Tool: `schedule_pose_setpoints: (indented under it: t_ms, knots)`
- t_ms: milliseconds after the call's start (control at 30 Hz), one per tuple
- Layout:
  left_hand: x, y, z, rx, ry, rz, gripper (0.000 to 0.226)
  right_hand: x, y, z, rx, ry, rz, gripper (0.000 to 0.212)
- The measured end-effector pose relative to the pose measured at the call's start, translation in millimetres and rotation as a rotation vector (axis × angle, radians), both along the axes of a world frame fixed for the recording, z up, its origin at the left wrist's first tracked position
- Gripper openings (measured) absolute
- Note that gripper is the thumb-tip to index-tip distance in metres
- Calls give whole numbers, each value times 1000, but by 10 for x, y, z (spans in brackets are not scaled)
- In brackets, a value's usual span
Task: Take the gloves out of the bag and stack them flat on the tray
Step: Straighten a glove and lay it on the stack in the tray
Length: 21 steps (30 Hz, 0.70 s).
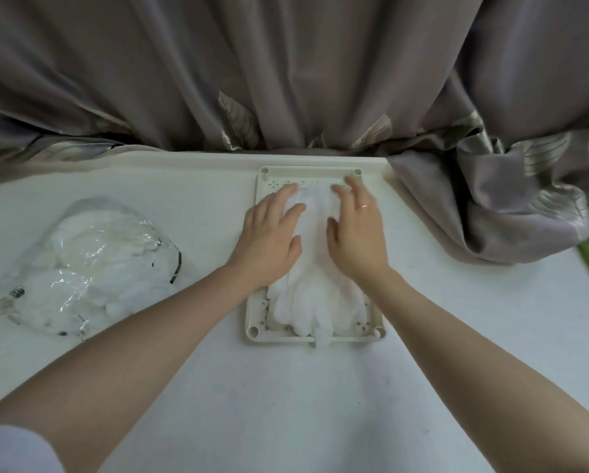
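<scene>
Both hands [315, 233] press soft white gloves [317, 302] flat; ribbed tray [256, 322] beneath.

I am seeing both bare forearms reaching forward, converging. My left hand [269, 238] is lying palm-down, fingers straight. My right hand [356, 233] is mirroring it, fingers spread.

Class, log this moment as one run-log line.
left hand: flat on gloves | right hand: flat on gloves | gloves: stacked on tray | bag: left, holds more gloves
</scene>
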State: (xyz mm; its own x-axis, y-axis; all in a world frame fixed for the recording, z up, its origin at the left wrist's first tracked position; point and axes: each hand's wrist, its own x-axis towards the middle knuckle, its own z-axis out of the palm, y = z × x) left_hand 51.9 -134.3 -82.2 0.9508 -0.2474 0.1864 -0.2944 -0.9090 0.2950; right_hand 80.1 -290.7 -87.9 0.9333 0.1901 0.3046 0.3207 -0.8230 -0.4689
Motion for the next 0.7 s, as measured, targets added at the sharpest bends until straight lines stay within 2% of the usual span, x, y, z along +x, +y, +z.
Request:
schedule_pose_setpoints:
  t_ms: [67, 167, 267, 533, 633, 700]
  knots:
    - [2, -25, -17, 94, 129, -163, 70, -131, 62, -114, -145, -16, 196, 55]
    - [0, -24, -126, 319, 287, -218, 110, -230, 44, -207, -389, 303, 312, 74]
    - [9, -24, -232, 430, 425, -166, 133, -217, -75, -274, -622, 552, 300, 107]
    - [-15, 62, -225, 436, 549, -129, 143, -98, -57, -151, -788, 756, 217, 144]
    - [-154, 305, -124, 423, 452, -176, 138, -157, -73, 92, -790, 794, 184, 144]
    - [-276, 462, -76, 410, 414, -193, 132, -223, -84, 205, -746, 752, 183, 141]
